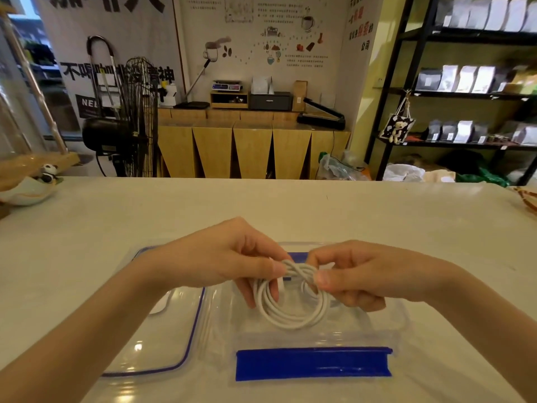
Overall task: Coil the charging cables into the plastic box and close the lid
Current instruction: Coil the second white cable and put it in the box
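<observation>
A white charging cable [290, 311], wound into a round coil of several loops, hangs just above the open clear plastic box [389, 321]. My left hand [220, 257] pinches the top of the coil from the left. My right hand [357, 274] pinches it from the right, where the loops cross. The box has blue clip flaps, one at its near edge [313, 363]. Its clear lid with a blue rim [162, 338] lies flat on the table to the left of the box, partly under my left forearm.
The white table [290, 205] stretches ahead. A bowl with a panda figure [35, 184] sits at the far left edge. A woven item [527, 199] shows at the far right edge. Beyond stand a floor fan, a wooden counter and black shelves.
</observation>
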Demonstrator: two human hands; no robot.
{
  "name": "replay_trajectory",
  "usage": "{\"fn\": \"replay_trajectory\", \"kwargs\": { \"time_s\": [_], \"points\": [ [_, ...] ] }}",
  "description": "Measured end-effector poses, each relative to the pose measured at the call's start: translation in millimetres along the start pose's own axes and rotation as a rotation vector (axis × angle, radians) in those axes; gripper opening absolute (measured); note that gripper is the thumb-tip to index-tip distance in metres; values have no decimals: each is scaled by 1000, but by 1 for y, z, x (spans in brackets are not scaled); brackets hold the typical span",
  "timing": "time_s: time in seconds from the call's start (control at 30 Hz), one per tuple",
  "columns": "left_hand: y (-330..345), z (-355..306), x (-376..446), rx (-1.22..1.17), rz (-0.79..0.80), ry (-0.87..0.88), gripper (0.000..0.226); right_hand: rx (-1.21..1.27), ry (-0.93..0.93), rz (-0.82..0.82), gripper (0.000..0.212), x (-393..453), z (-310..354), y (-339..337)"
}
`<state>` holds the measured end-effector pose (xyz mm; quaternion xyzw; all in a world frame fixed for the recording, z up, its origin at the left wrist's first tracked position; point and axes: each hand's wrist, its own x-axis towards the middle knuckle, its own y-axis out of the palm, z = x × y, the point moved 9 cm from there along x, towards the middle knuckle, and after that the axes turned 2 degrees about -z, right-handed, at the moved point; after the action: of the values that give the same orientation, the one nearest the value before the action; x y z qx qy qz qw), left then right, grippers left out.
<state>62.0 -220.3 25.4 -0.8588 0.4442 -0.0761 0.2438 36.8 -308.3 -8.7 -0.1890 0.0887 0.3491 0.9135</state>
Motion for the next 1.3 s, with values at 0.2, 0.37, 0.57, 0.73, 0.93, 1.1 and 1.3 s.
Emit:
{"fn": "replay_trajectory", "kwargs": {
  "time_s": [0.2, 0.37, 0.57, 0.73, 0.93, 1.1, 1.3],
  "points": [
    [7, 10, 12, 433, -155, -70, 21, -341, 50, -198, 26, -1, -8, -18],
    [8, -1, 11, 757, -341, -22, 27, -511, -2, -402, 16, -2, -6, -38],
    [29, 7, 14, 965, -190, -14, 31, -612, 74, -293, 23, 1, -16, -18],
    [21, 10, 13, 779, -208, -34, 27, -539, 30, -375, 22, 0, -6, -24],
    [5, 2, 5, 336, -261, -22, 20, -314, 12, -359, 26, -5, 0, -26],
    [1, 4, 2, 95, -142, -105, 21, -166, -16, -367, 31, -5, 7, -21],
    [-5, 6, -3, -44, -40, -159, 27, -226, -61, -497, 34, -6, 17, -29]
  ]
}}
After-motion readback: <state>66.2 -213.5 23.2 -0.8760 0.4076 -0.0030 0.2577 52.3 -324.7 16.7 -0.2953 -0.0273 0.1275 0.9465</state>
